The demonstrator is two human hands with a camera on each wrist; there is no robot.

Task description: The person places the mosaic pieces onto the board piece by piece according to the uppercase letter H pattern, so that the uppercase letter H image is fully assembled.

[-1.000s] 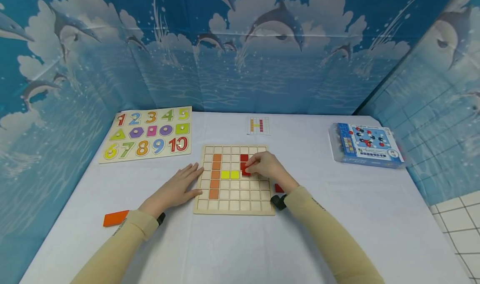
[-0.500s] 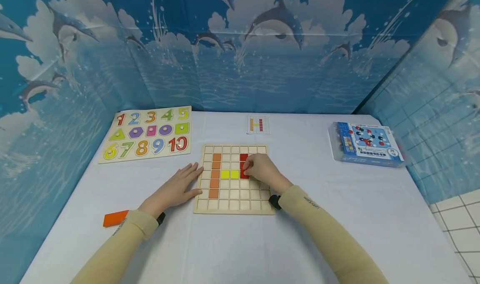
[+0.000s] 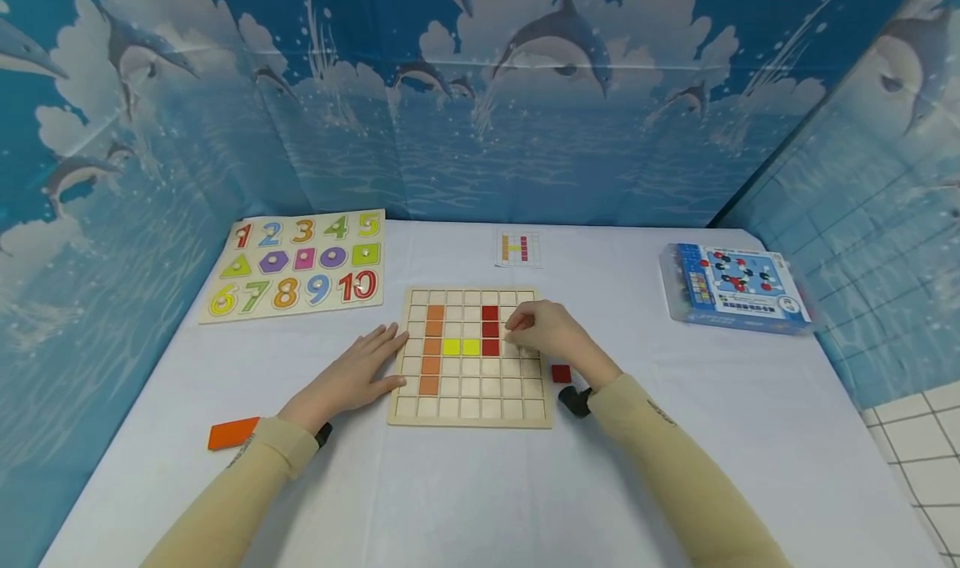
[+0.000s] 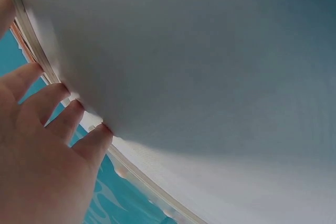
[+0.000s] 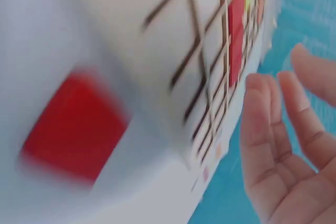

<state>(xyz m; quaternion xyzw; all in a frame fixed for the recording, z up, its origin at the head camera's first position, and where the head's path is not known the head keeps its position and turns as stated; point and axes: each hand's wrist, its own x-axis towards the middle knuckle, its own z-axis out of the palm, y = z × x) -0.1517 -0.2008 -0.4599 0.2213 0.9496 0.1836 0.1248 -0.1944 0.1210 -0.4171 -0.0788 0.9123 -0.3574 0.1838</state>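
A wooden grid board (image 3: 468, 401) lies on the white table. It holds an orange column (image 3: 432, 347), two yellow squares (image 3: 461, 347) and a red column of three squares (image 3: 490, 329). My left hand (image 3: 360, 372) rests flat on the table, fingertips against the board's left edge (image 4: 63, 90). My right hand (image 3: 546, 332) hovers over the board's right side just right of the red column, fingers loosely curled and holding nothing (image 5: 278, 145). A loose red square (image 3: 560, 374) lies on the table beside the board's right edge, also blurred in the right wrist view (image 5: 73, 127).
A number puzzle board (image 3: 296, 265) sits at the back left. A small pattern card (image 3: 517, 248) lies behind the grid board. A blue boxed game (image 3: 731, 287) is at the right. An orange piece (image 3: 233, 432) lies by my left sleeve.
My right hand let go of the red piece in the column and drew back to the right, uncovering the loose red square. The left hand stayed put.
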